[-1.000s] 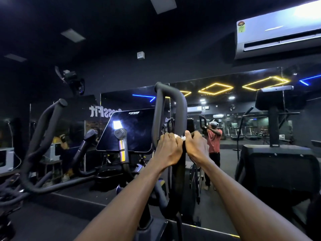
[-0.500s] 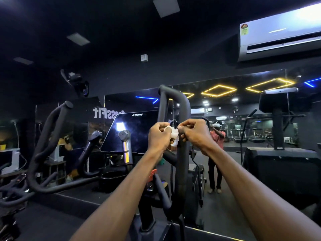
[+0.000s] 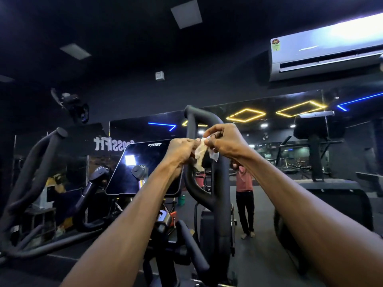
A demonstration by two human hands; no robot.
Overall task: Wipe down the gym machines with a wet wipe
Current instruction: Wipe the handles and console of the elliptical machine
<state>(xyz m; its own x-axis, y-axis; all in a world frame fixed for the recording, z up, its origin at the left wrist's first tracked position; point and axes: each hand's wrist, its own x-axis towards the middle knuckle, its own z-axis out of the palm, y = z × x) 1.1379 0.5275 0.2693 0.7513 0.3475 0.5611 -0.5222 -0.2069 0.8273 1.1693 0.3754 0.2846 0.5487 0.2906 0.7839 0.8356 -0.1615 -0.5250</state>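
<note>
Gym machines filled the dark room, and the nearest was an elliptical trainer (image 3: 215,204) standing straight ahead of the person, its black looped right handlebar (image 3: 219,179) rising to chest height in the middle of the view. A matching left handlebar (image 3: 35,168) curved up at the far left. Between them sat the tilted console screen (image 3: 143,166), dark and glossy with a bright square of reflected light near its upper left. Behind the trainer a wall mirror (image 3: 269,141) showed yellow diamond-shaped ceiling lights, blue light strips and reversed lettering. High on the right wall hung a white air conditioner (image 3: 327,46). At the right stood another dark machine (image 3: 331,204) with a broad black body.

Both forearms reached up from the bottom of the view and met in front of the top of the right handlebar. The left hand (image 3: 180,150) had its fingers curled and pinched one side of the wet wipe (image 3: 202,154). The right hand (image 3: 226,139) pinched the other side with thumb and fingertips, the other fingers bent. The wipe was a small crumpled whitish piece, held in the air between the two hands, its loose ends hanging down in front of the handlebar; whether it touched the bar could not be told
</note>
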